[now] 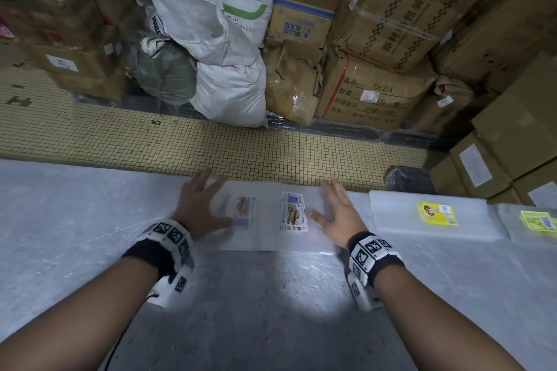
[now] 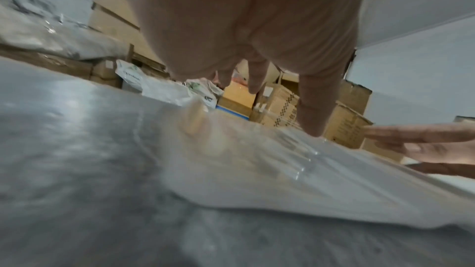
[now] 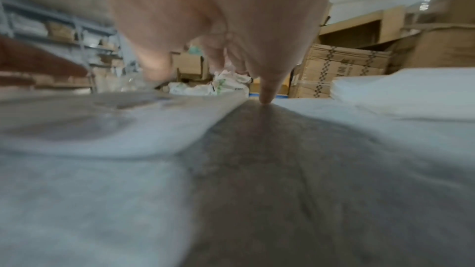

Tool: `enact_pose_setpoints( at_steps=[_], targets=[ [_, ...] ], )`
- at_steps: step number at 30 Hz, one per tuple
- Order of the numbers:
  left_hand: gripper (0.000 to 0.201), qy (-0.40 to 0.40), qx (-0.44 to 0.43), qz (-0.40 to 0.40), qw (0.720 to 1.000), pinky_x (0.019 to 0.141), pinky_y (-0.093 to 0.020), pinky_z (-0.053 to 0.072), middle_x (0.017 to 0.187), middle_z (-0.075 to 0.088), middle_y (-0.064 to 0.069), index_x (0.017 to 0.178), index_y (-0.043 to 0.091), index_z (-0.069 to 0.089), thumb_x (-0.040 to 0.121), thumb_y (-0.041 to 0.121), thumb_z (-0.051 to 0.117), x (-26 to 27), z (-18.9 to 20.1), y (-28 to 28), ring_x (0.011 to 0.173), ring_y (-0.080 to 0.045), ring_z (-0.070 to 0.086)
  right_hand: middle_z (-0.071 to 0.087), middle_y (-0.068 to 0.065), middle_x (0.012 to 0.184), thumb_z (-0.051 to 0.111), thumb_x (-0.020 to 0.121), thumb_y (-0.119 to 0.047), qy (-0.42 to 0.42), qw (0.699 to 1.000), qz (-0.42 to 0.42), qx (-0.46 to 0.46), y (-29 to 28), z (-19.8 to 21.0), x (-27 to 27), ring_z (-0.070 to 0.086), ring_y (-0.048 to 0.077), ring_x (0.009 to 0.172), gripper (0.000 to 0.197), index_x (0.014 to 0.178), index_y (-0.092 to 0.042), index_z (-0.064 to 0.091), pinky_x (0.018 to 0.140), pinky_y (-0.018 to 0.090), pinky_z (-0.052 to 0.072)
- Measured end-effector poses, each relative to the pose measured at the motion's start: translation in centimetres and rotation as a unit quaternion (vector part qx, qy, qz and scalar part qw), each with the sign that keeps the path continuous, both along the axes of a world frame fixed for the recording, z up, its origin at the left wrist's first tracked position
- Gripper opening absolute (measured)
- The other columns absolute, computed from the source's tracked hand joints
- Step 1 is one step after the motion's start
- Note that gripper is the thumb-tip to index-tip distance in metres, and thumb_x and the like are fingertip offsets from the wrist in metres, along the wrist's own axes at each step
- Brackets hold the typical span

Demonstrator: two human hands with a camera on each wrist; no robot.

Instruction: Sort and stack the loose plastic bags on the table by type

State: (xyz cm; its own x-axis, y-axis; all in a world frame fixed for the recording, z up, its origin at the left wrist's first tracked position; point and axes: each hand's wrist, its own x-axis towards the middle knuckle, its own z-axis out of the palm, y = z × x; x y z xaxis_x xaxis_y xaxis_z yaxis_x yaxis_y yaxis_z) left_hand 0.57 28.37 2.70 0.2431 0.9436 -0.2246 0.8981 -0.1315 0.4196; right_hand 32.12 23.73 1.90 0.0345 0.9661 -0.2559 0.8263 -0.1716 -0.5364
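A stack of clear plastic bags (image 1: 268, 238) with biscuit-picture labels (image 1: 294, 215) lies at the far edge of the grey table (image 1: 256, 310). My left hand (image 1: 200, 205) lies flat with spread fingers on the stack's left side. Over at the stack's right edge, my right hand (image 1: 337, 211) rests flat too. In the left wrist view the bags (image 2: 308, 180) lie under my left hand (image 2: 257, 80), whose thumb touches the plastic. In the right wrist view a fingertip (image 3: 266, 96) of my right hand touches the table beside the stack's edge (image 3: 154, 121). Neither hand grips anything.
To the right lie two more bag stacks, one with a yellow label (image 1: 438, 214) and one with a green-yellow label (image 1: 538, 220). Beyond the table's far edge are a tiled floor (image 1: 211, 144), white sacks (image 1: 229, 93) and cardboard boxes (image 1: 376, 93).
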Motion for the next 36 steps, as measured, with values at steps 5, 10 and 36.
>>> enact_pose_setpoints(
  at_steps=[5,10,36],
  targets=[
    [0.107,-0.060,-0.082,0.176,0.979,0.108,-0.048,0.041,0.149,0.026,-0.017,0.152,0.022,0.026,0.066,0.030,0.088,-3.3,0.0,-2.5,0.129,-0.035,0.040,0.044,0.007,0.145,0.066,0.091,-0.030,0.117,0.968,-0.221,-0.024,-2.1,0.9,0.1,0.053,0.023,0.117,0.068,0.150,-0.023,0.033,0.098,0.031,0.048],
    [0.075,-0.176,-0.116,0.184,0.960,0.080,-0.034,0.052,0.102,0.060,-0.009,0.136,0.000,0.047,0.069,-0.003,0.081,-3.6,0.0,-3.8,0.089,-0.027,0.061,0.059,-0.001,0.111,0.061,0.093,-0.007,0.127,0.966,-0.220,-0.050,-3.7,0.7,-0.4,0.053,0.014,0.098,0.048,0.139,-0.008,0.049,0.091,0.020,0.040],
    [0.073,-0.272,-0.103,0.224,0.930,0.115,-0.043,0.030,0.152,0.036,-0.012,0.152,0.007,0.023,0.091,0.006,0.063,-3.4,1.0,-9.0,0.138,-0.029,0.038,0.055,0.007,0.140,0.055,0.096,-0.005,0.287,0.907,-0.309,0.003,-8.8,0.1,-1.5,0.053,0.021,0.125,0.044,0.139,-0.009,0.051,0.112,0.032,0.036]
  ],
)
